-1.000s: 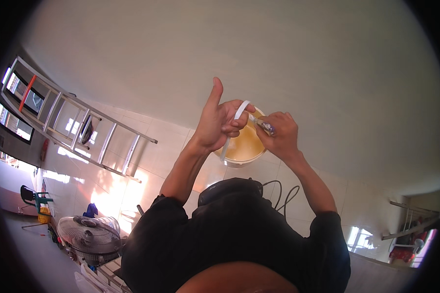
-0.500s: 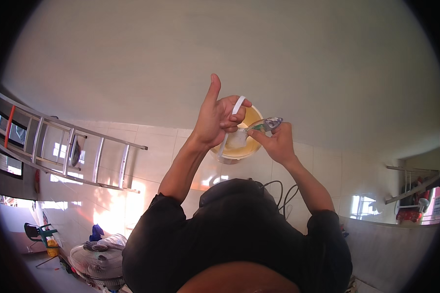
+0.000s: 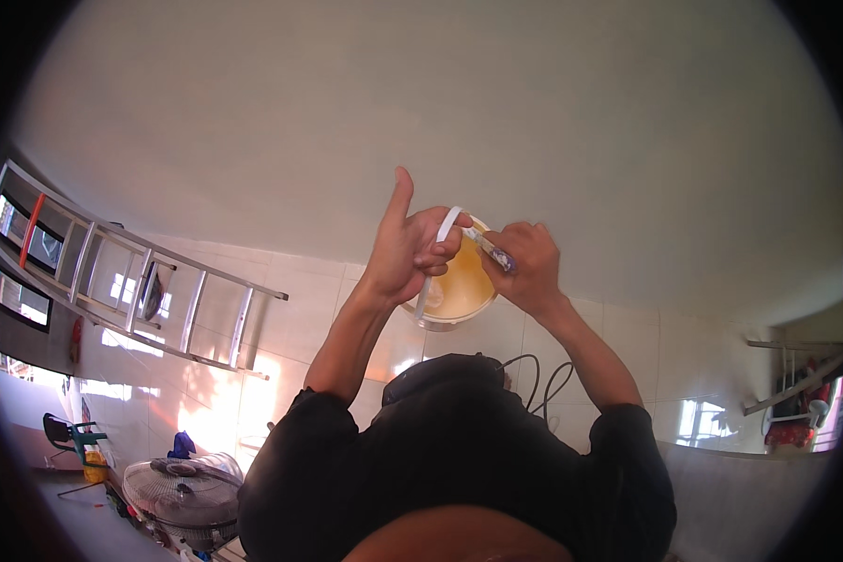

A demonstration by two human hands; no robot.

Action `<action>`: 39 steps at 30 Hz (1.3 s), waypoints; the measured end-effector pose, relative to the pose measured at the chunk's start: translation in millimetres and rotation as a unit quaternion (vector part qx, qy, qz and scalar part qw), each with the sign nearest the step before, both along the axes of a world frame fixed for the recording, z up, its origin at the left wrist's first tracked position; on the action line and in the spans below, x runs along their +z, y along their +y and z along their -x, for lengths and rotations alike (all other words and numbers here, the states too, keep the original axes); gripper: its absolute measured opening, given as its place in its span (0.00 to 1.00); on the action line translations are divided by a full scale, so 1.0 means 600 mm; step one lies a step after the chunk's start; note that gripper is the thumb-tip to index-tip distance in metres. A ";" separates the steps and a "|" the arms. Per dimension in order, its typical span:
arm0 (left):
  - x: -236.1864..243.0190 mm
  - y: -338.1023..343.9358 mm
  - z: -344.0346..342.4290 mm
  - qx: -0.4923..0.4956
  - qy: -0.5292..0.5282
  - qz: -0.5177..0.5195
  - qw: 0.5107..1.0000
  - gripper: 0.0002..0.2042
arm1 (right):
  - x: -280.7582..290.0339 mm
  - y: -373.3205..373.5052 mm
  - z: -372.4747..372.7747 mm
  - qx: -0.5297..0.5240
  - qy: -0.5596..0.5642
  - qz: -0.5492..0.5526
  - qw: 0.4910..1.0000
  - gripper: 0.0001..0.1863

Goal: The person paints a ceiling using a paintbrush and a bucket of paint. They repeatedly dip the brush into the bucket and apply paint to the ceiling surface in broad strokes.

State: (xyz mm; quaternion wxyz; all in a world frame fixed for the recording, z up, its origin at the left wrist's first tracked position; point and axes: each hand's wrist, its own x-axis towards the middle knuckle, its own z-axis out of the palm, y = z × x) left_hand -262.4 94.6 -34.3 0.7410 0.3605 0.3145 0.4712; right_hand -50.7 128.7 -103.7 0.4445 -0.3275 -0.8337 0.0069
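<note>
Toward the far left, a metal ladder [image 3: 195,311], well apart from everything held. Near the middle, the left grip [image 3: 410,251], curled around the white handle [image 3: 450,223] with thumb raised, presumably to hang the load from hooked fingers. Just below, the pale bucket [image 3: 461,319], open mouth in view, probably for easy reach inside. Beside its right rim, a tool [image 3: 499,257] with stained handle, clasped in the right grip [image 3: 534,267]; far end unclear.

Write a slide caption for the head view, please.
Left hand holds a bucket by its white handle; right hand grips a tool.
</note>
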 end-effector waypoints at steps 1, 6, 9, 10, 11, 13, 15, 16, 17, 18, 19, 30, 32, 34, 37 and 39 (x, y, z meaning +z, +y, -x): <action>-0.003 -0.002 0.000 0.005 0.002 -0.005 1.000 0.53 | 0.002 -0.002 0.001 0.004 0.000 -0.013 1.000 0.12; -0.010 -0.002 -0.001 0.030 0.004 -0.026 0.999 0.54 | 0.021 -0.021 0.000 0.056 0.075 0.077 0.993 0.09; 0.002 -0.008 -0.004 0.034 -0.001 -0.026 0.999 0.55 | 0.047 -0.043 0.003 0.102 0.122 0.275 0.948 0.10; 0.002 -0.008 -0.004 0.038 0.001 -0.027 0.999 0.55 | 0.045 -0.045 0.004 0.130 0.153 0.336 0.920 0.10; 0.003 -0.009 -0.004 0.041 0.004 -0.028 0.999 0.55 | 0.041 -0.048 0.006 0.157 0.183 0.395 0.887 0.11; 0.003 -0.013 -0.006 0.042 0.000 -0.030 0.999 0.54 | 0.037 -0.046 0.004 0.178 0.198 0.440 0.858 0.11; 0.003 -0.018 -0.009 0.046 -0.005 -0.025 0.999 0.54 | 0.035 -0.042 -0.005 0.168 0.168 0.417 0.877 0.11; 0.007 -0.018 -0.011 0.045 -0.007 -0.024 0.999 0.54 | 0.032 -0.036 -0.006 0.137 0.158 0.361 0.909 0.11; 0.012 -0.020 -0.013 0.043 -0.010 -0.022 0.999 0.54 | 0.024 -0.029 -0.006 0.103 0.148 0.303 0.936 0.10; 0.011 -0.026 -0.014 0.041 -0.014 -0.011 0.999 0.54 | 0.019 -0.025 -0.007 0.068 0.137 0.243 0.958 0.09; 0.008 -0.027 -0.012 0.042 -0.018 -0.004 0.999 0.54 | 0.021 -0.020 -0.007 0.052 0.097 0.173 0.979 0.09; 0.061 -0.058 -0.017 0.071 -0.080 -0.012 0.994 0.55 | 0.180 -0.024 -0.130 0.097 0.301 0.283 0.905 0.03; 0.064 -0.062 -0.020 0.082 -0.081 -0.017 0.993 0.55 | 0.229 0.026 -0.177 0.084 0.364 0.233 0.898 0.03; 0.068 -0.064 -0.028 0.091 -0.064 -0.018 0.994 0.55 | 0.311 0.085 -0.211 0.098 0.433 0.146 0.884 0.02; 0.065 -0.073 -0.032 0.113 -0.040 -0.017 0.993 0.55 | 0.480 0.186 -0.238 0.112 0.467 -0.014 0.877 0.02; 0.067 -0.070 -0.035 0.119 -0.025 -0.025 0.992 0.54 | 0.597 0.253 -0.262 0.122 0.482 -0.085 0.864 0.03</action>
